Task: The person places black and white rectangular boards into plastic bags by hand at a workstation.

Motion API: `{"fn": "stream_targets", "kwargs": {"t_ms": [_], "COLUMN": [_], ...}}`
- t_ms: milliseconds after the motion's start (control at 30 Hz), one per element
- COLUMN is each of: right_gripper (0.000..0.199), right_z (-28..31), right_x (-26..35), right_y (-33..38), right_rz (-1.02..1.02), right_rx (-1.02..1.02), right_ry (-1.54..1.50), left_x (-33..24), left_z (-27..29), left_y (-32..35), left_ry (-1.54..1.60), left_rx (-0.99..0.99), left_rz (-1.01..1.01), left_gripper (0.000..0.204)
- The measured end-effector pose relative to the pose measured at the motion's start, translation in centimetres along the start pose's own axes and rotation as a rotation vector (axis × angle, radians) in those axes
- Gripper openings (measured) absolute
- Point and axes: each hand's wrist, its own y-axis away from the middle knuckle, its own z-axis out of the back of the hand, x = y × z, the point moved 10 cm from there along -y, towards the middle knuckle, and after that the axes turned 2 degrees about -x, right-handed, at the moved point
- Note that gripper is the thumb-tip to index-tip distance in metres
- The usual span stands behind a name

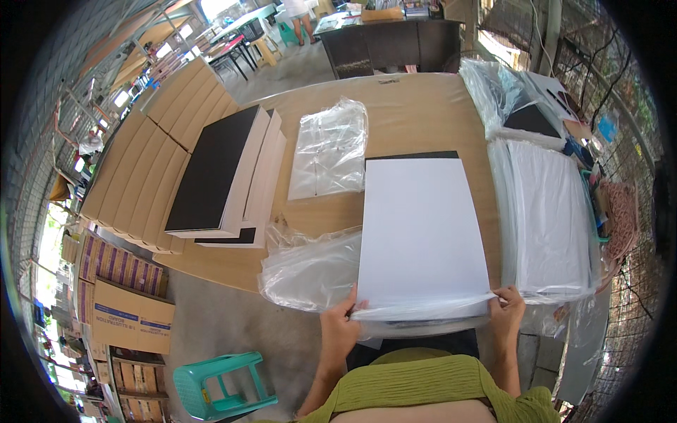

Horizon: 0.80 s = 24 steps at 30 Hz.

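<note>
A white sheet or board (423,225) lies in front of me, with a black edge showing beyond its far end. Across its near end stretches a clear plastic bag (423,310), its loose edge hanging toward my body. My left hand (341,326) pinches the plastic at the near left corner. At the near right corner, my right hand (507,311) grips the plastic with curled fingers. Left of the sheet, loose clear plastic bags (314,271) spread over the table edge. Farther back lies another pile of folded clear plastic (328,151).
Black-topped board stacks (218,169) stand on the brown table (416,113), beside rows of brown cartons (141,183). Plastic-wrapped white sheets (550,218) lie at the right, near pink cord (620,218) and wire mesh. A green stool (222,388) stands on the floor at the lower left.
</note>
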Motion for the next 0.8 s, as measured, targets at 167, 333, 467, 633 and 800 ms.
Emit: {"fn": "stream_targets", "kwargs": {"t_ms": [167, 333, 467, 633, 800], "right_gripper": [0.018, 0.033, 0.042, 0.033, 0.036], "right_z": [-2.2, 2.3, 5.8, 8.0, 5.5], "right_x": [1.0, 16.3, 16.6, 25.7, 26.3], "right_y": [0.2, 0.0, -4.1, -5.2, -7.0], "right_rz": [-0.299, 0.861, 0.755, 0.728, 0.756], "right_rx": [0.318, 0.156, 0.024, -0.347, -0.273], "right_ry": [-0.847, -0.978, -1.080, -0.882, -0.568], "left_x": [-6.2, -12.1, -18.5, -28.2, -25.6], "left_z": [-0.4, 2.5, 10.4, 11.6, 13.1], "left_y": [1.9, 1.3, 1.1, 3.1, -3.9], "left_ry": [0.865, 1.200, 0.969, 0.520, 0.530], "left_rx": [0.475, 0.487, 0.377, -0.149, -0.223], "left_rz": [-0.229, -0.332, -0.770, -1.231, -1.130], "left_gripper": [0.086, 0.078, 0.070, 0.066, 0.038]}}
